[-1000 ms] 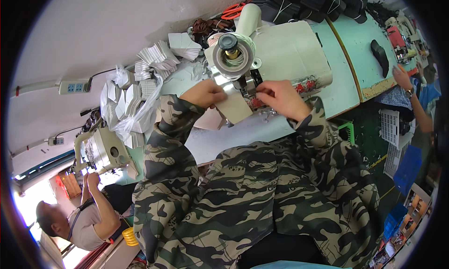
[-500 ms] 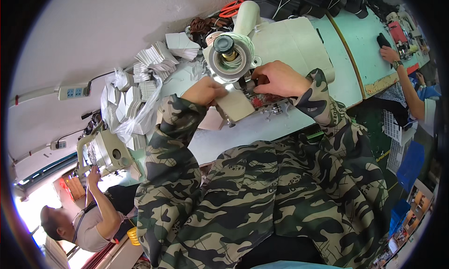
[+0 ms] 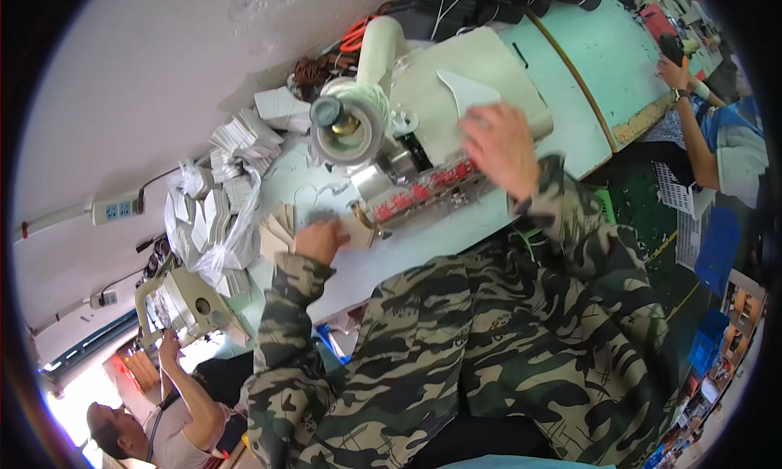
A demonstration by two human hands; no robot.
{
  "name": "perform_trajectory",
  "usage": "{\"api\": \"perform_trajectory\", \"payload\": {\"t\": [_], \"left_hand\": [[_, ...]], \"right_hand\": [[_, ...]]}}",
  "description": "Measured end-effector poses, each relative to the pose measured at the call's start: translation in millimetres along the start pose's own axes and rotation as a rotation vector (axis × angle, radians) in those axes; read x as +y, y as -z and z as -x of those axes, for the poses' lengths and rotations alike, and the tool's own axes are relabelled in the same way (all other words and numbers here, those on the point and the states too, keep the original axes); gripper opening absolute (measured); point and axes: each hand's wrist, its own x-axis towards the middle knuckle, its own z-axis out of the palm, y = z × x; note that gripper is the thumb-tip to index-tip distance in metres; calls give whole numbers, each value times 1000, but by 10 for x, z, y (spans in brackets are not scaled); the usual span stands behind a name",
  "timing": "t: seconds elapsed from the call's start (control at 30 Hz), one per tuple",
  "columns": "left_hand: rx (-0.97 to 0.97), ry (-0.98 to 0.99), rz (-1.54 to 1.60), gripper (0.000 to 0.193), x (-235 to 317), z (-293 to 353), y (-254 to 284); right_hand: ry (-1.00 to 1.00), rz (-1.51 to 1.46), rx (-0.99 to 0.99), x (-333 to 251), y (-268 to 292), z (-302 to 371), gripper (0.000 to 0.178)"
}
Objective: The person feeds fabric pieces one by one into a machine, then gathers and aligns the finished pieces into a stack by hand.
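My left hand [image 3: 320, 241] is low over the pale table, between a fanned stack of beige flat pieces [image 3: 278, 233] and a single beige piece [image 3: 360, 231] at the machine's end. Motion smears its fingers, so I cannot tell whether they grip that piece. With fingers apart, my right hand [image 3: 503, 149] is blurred above the front of the cream-coloured machine [image 3: 513, 78], holding nothing I can see. Just beyond its fingertips, a white curved flat piece [image 3: 468, 92] lies on the machine top. Worn red paint marks the machine's front bar [image 3: 428, 188].
Left of the machine are stacks of white pieces [image 3: 244, 135] and a clear plastic bag [image 3: 216, 216] filled with more. Bundled black pieces [image 3: 415, 11] lie at the back. Co-workers sit at the lower left, by another machine [image 3: 191, 294], and at the right. A cup-like holder [image 3: 349, 131] stands upright on the machine.
My hands have moved apart: the left down and left from the machine's working end, the right over its front. The machine's red bar is now uncovered. The view has shifted somewhat.
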Motion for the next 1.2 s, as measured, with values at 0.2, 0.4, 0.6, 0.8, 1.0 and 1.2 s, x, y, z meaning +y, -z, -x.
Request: {"api": "perform_trajectory", "payload": {"t": [0.2, 0.4, 0.6, 0.8, 1.0, 1.2], "left_hand": [[266, 57, -93, 20, 231, 203, 75], [-554, -267, 1020, 19, 633, 300, 1117], [-421, -120, 878, 22, 369, -453, 1161], [-130, -125, 686, 18, 858, -661, 1400], [476, -39, 556, 25, 463, -470, 741], [48, -25, 5, 34, 56, -55, 38]], "right_hand": [[-215, -827, -472, -700, 59, 452, 33], [-184, -1031, -627, -987, -17, 408, 27], [-173, -865, -663, -911, -287, 189, 19], [7, -540, -647, -366, -313, -507, 18], [-107, -932, -477, -272, 17, -164, 16], [-129, -269, -51, -217, 89, 42, 27]]}}
